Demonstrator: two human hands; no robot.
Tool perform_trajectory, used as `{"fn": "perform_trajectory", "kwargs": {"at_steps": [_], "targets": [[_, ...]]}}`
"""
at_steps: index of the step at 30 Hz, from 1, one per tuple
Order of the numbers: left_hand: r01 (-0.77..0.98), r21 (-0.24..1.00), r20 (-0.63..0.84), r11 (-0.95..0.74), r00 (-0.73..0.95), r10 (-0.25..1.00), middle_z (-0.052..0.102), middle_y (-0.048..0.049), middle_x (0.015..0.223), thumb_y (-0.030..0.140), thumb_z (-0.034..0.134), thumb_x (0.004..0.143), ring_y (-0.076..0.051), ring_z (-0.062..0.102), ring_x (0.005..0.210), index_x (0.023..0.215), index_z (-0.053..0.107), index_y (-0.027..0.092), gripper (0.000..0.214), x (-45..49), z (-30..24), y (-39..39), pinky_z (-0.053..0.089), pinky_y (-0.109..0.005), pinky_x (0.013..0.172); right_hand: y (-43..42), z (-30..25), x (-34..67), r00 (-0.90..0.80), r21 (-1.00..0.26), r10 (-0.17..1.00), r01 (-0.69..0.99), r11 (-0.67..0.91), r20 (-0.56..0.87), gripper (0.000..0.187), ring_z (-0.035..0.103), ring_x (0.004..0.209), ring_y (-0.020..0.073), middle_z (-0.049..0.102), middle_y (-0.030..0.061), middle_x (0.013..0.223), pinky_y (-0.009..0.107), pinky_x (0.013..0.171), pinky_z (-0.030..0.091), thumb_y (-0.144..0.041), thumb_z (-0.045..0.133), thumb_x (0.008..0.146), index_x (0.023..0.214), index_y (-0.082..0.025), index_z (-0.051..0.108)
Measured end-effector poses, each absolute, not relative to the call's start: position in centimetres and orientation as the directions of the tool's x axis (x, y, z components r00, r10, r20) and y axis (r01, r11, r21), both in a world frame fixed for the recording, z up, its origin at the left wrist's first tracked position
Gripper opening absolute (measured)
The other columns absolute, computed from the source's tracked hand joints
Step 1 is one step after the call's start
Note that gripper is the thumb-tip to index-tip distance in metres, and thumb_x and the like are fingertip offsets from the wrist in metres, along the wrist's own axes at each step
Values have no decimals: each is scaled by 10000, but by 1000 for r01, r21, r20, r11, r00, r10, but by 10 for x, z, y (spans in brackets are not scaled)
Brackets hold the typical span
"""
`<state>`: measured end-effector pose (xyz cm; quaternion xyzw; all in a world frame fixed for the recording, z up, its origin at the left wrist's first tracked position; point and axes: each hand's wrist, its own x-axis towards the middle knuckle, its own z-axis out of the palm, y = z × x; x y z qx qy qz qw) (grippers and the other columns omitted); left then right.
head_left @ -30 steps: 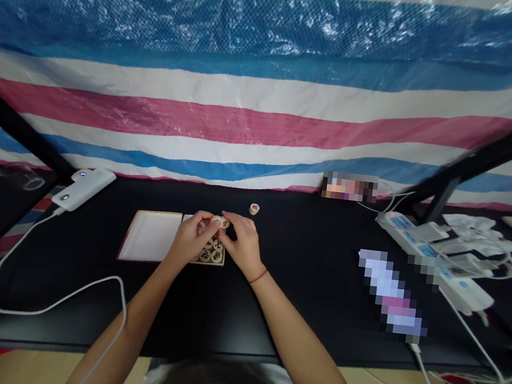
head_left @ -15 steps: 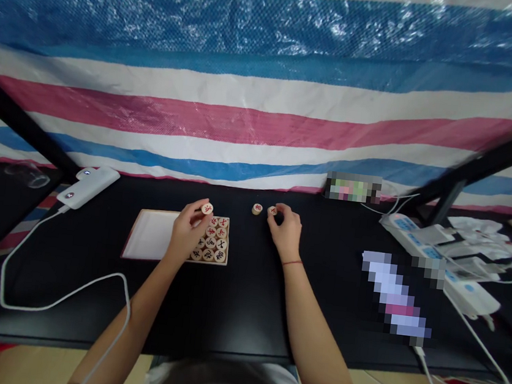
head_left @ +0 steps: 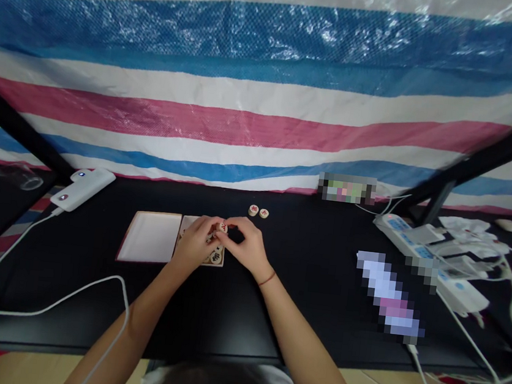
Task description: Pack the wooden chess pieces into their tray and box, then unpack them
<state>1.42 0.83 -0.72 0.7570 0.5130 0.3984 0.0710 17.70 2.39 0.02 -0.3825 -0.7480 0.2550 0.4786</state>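
The round, pale wooden piece with a red character (head_left: 223, 228) is over the shallow, open pale box (head_left: 189, 222), pinched by your right hand (head_left: 250, 247). Your left hand's (head_left: 197, 244) fingers curl narrowly beside it, their grip unclear. Beyond, red-marked pale discs (head_left: 264, 214) rest on the black tabletop (head_left: 311, 272).

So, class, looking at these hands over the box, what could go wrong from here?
The red-marked disc between the left hand and right hand might slip and drop into the box. The white cable crosses the left forearm, so a sudden reach could tug the white device it plugs into.
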Motion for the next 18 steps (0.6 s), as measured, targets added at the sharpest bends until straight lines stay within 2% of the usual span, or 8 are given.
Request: {"fn": "perform_trajectory", "kwargs": {"at_steps": [5,7,9,11,13,18], "targets": [[705,516,528,-486,185,829,666,-47,928,222,601,859,-190,629,867,1091,594,215,232,15,-7,9,508,-321,819,30,-2,184,-182,-782,860,358,510,477,164,645,795,164,704,34,893,298,761,520,-351,615,842,920,-216,664],[710,533,499,-460,176,849,661,-56,951,279,601,868,-197,628,882,1168,571,217,308,14,-6,9,504,-341,848,41,-4,201,-49,-776,877,445,447,478,198,646,816,177,710,51,913,310,780,510,-369,572,859,923,-207,667],[712,556,468,-429,158,869,659,-57,954,297,572,883,-197,629,888,1205,559,223,331,12,-5,10,498,-352,869,53,-9,221,166,-763,864,565,313,476,237,638,837,200,710,79,938,336,796,495,-377,535,870,929,-190,670],[706,576,453,-413,146,880,662,-56,953,282,543,891,-196,631,893,1200,569,228,314,10,-4,10,495,-355,878,63,-17,238,271,-738,854,651,176,443,238,632,847,228,716,92,933,367,810,479,-357,534,853,917,-179,679],[699,584,449,-413,146,882,666,-61,963,269,534,890,-199,635,900,1180,586,226,298,8,-4,11,497,-353,877,71,-26,247,269,-704,862,697,134,430,233,624,861,245,719,94,935,379,823,469,-343,549,836,932,-178,682],[696,587,447,-413,147,882,673,-69,983,262,520,895,-207,643,924,1131,614,213,258,8,-4,12,500,-349,880,76,-40,244,135,-606,901,779,161,412,185,593,952,258,721,65,965,377,849,433,-312,558,840,954,-217,668]]}}
